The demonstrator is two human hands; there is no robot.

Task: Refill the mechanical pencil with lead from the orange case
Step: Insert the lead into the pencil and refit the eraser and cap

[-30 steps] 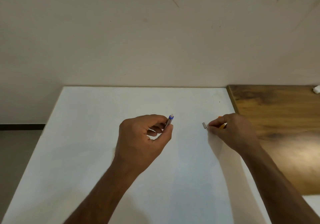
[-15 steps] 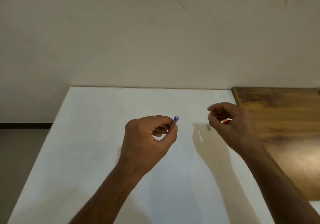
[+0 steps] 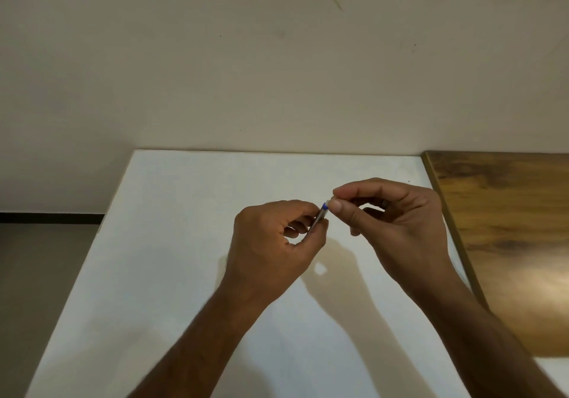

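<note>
Two hands mid-table | left hand grip pinches pencil | right hand grip pinches its top

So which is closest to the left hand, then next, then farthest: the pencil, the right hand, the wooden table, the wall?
1. Mechanical pencil: gripped in the left hand itself.
2. Right hand: just to the right, its fingertips at the pencil's blue top.
3. Wooden table: farther right, past the white table.
4. Wall: behind both tables.

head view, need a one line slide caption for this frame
Left hand holds the mechanical pencil over the white table while the right hand pinches at its blue-tipped end.
</note>
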